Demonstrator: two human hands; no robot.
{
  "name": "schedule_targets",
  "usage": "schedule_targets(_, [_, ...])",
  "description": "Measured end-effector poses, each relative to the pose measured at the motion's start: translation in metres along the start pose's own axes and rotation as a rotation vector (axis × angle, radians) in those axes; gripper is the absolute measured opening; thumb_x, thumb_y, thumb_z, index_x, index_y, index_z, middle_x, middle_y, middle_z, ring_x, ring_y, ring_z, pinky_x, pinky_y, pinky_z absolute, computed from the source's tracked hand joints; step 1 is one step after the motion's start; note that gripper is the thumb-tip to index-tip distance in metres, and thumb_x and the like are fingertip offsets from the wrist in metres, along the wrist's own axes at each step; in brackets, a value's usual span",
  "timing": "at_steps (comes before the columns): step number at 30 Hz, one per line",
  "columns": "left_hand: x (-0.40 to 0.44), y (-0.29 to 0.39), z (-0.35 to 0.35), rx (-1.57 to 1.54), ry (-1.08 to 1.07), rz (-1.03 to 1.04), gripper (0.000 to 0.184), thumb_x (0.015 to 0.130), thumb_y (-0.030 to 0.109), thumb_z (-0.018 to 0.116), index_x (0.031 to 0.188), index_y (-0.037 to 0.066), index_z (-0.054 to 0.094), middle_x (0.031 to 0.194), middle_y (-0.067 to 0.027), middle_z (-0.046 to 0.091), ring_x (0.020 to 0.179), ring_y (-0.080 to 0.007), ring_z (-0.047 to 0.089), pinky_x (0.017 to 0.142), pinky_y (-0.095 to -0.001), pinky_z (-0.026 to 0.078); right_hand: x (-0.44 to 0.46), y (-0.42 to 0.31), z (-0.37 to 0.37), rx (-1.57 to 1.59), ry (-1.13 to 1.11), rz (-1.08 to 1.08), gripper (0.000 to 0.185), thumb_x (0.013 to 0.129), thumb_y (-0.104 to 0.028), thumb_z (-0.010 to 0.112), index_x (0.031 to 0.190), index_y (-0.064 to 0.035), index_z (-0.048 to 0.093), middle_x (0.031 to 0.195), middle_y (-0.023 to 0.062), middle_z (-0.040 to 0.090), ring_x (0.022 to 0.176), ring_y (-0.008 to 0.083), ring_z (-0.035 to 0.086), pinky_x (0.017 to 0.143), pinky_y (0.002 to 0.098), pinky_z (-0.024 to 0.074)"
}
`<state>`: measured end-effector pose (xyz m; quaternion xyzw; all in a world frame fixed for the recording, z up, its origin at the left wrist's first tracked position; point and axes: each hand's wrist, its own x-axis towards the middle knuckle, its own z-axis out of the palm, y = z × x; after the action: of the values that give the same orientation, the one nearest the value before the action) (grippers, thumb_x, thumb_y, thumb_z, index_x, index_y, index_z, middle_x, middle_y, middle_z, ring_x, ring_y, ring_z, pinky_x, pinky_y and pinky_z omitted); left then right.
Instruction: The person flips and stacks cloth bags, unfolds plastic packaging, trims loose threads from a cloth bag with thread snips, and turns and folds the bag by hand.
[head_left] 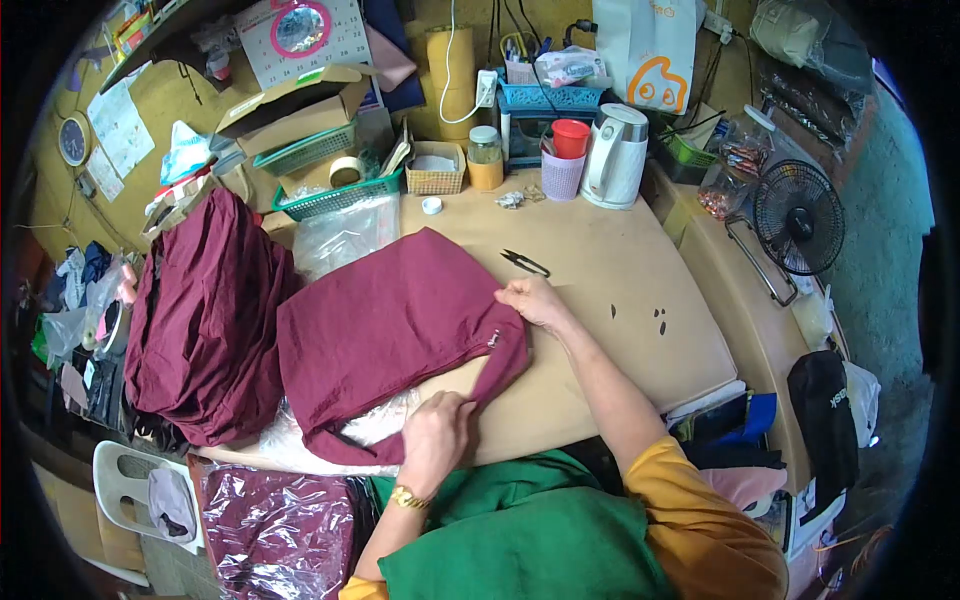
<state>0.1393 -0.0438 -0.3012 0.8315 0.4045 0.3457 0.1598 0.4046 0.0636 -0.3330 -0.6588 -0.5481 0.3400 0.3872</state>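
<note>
A maroon garment (380, 320) lies spread on the tan table, with a small light logo near its right end. My right hand (535, 303) pinches the fabric at its upper right edge. Lower down, my left hand (437, 440) has its fingers closed on a narrow strip of the same garment near the table's front edge. Black thread snips (525, 263) rest just above my right hand, not touching it. To the left stands a tall pile of maroon fabric (210, 320). Clear plastic bags (345, 238) lie behind the garment.
Along the back of the table (640, 370) stand a white kettle (613, 160), a lilac cup (562, 174), a jar (485, 160) and green baskets (340, 200). A black fan (799, 218) is at the right. Plastic-wrapped maroon items (280, 530) sit below the front left edge.
</note>
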Motion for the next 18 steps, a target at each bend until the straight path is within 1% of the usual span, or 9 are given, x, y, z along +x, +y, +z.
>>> schedule_targets(1, [-0.003, 0.001, -0.016, -0.001, -0.033, -0.087, 0.017, 0.088, 0.016, 0.067, 0.082, 0.001, 0.066, 0.07, -0.0199, 0.062, 0.063, -0.0374, 0.062, 0.058, -0.0422, 0.049, -0.004, -0.004, 0.001, -0.031, 0.156, -0.042, 0.036, 0.091, -0.029, 0.061, 0.064, -0.0039, 0.058, 0.055, -0.002, 0.048, 0.054, 0.008, 0.042, 0.05, 0.0316, 0.0343])
schedule_targets(2, [-0.007, 0.003, -0.033, -0.001, -0.064, -0.18, 0.018, 0.09, 0.016, 0.066, 0.08, 0.001, 0.065, 0.065, -0.0202, 0.06, 0.06, -0.0386, 0.061, 0.056, -0.0438, 0.049, -0.008, -0.002, 0.003, -0.027, 0.148, -0.043, 0.036, 0.091, -0.029, 0.061, 0.064, -0.0039, 0.058, 0.055, -0.002, 0.048, 0.054, 0.008, 0.042, 0.05, 0.0316, 0.0343])
schedule_targets(4, [-0.013, -0.003, -0.055, 0.052, -0.079, -0.257, 0.023, 0.091, 0.016, 0.066, 0.075, -0.001, 0.063, 0.056, -0.0212, 0.054, 0.053, -0.041, 0.058, 0.053, -0.0457, 0.047, -0.017, -0.001, 0.011, -0.083, 0.216, 0.056, 0.037, 0.084, -0.031, 0.062, 0.064, -0.0014, 0.056, 0.052, 0.0125, 0.049, 0.047, 0.0182, 0.048, 0.053, 0.0395, 0.0417])
schedule_targets(6, [-0.016, -0.006, -0.064, 0.148, -0.229, -0.381, 0.025, 0.089, 0.023, 0.07, 0.085, -0.001, 0.064, 0.069, -0.021, 0.062, 0.064, -0.0389, 0.062, 0.059, -0.0444, 0.05, -0.028, -0.016, 0.023, -0.081, 0.24, -0.038, 0.042, 0.086, -0.028, 0.061, 0.059, -0.0004, 0.045, 0.048, 0.0128, 0.041, 0.044, 0.0182, 0.043, 0.05, 0.0405, 0.0378])
schedule_targets(8, [-0.007, 0.002, -0.058, 0.129, -0.062, -0.163, 0.036, 0.087, 0.031, 0.072, 0.1, -0.001, 0.063, 0.087, -0.021, 0.066, 0.078, -0.0369, 0.065, 0.069, -0.0443, 0.051, -0.036, -0.027, 0.031, 0.002, 0.299, -0.145, 0.041, 0.088, -0.026, 0.06, 0.06, -0.0002, 0.045, 0.05, 0.0139, 0.04, 0.044, 0.0181, 0.041, 0.049, 0.0398, 0.0368])
schedule_targets(10, [0.013, 0.007, -0.039, 0.016, -0.077, -0.196, 0.049, 0.084, 0.038, 0.074, 0.112, 0.0, 0.059, 0.103, -0.0203, 0.066, 0.092, -0.0355, 0.065, 0.077, -0.0443, 0.051, -0.039, -0.036, 0.036, 0.027, 0.286, -0.185, 0.043, 0.089, -0.027, 0.061, 0.06, 0.0001, 0.045, 0.05, 0.0147, 0.04, 0.043, 0.0185, 0.04, 0.049, 0.0399, 0.0365])
schedule_targets(15, [0.056, 0.006, -0.006, 0.018, 0.004, -0.23, 0.029, 0.094, 0.025, 0.063, 0.083, -0.001, 0.061, 0.064, -0.0235, 0.058, 0.066, -0.0432, 0.061, 0.061, -0.0479, 0.047, -0.056, -0.046, 0.022, 0.091, 0.227, -0.219, 0.056, 0.096, -0.043, 0.056, 0.059, -0.0005, 0.052, 0.05, 0.0144, 0.05, 0.044, 0.0188, 0.05, 0.051, 0.0371, 0.0429])
schedule_targets(17, [0.059, 0.009, -0.007, -0.017, 0.001, -0.266, 0.03, 0.095, 0.026, 0.062, 0.083, -0.001, 0.061, 0.066, -0.0238, 0.059, 0.068, -0.0434, 0.062, 0.061, -0.0481, 0.047, -0.078, -0.049, 0.007, 0.048, -0.029, 0.176, 0.067, 0.097, -0.057, 0.048, 0.062, -0.0007, 0.06, 0.053, 0.0121, 0.06, 0.051, 0.0183, 0.062, 0.055, 0.0336, 0.0505])
schedule_targets(18, [0.059, 0.01, -0.006, -0.053, 0.003, -0.309, 0.03, 0.095, 0.027, 0.062, 0.083, -0.001, 0.061, 0.068, -0.0241, 0.06, 0.069, -0.0435, 0.063, 0.062, -0.0484, 0.047, -0.086, -0.044, 0.008, 0.049, -0.024, 0.182, 0.067, 0.097, -0.057, 0.048, 0.062, -0.0007, 0.06, 0.053, 0.0121, 0.06, 0.051, 0.0183, 0.062, 0.055, 0.0336, 0.0505])
